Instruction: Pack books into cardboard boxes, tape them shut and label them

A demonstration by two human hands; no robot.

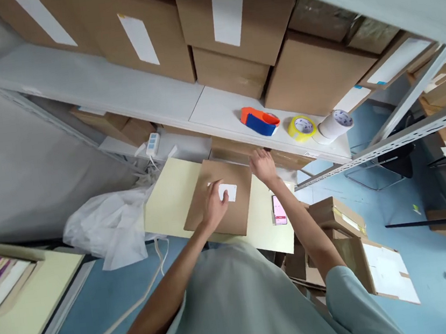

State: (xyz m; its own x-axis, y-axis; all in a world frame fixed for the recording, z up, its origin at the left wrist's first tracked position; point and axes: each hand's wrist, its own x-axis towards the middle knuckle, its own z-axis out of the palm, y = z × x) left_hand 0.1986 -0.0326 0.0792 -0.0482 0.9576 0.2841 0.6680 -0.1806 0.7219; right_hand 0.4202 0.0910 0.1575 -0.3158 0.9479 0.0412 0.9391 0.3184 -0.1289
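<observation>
A flat brown cardboard box (pixel 235 217) lies on a pale yellow tabletop (pixel 169 195). My left hand (pixel 214 205) rests on the box over a white label (pixel 229 191), thumb and fingers apart, partly covering it. Beyond the box's right side, my right hand (pixel 262 166) is raised near the shelf edge with its fingers curled closed. A small dark bit shows by its fingertips, but whether the hand holds it cannot be made out. To the right of the box, a phone (pixel 279 210) with a lit pink screen lies on the tabletop.
On the shelf (pixel 215 103) ahead stand a tape dispenser (pixel 260 120), a yellow tape roll (pixel 301 127) and white rolls (pixel 334 125), with large cartons (pixel 231 68) behind. A power strip (pixel 152 144) and plastic bag (pixel 104 225) are left; open cartons (pixel 350 243) sit at right.
</observation>
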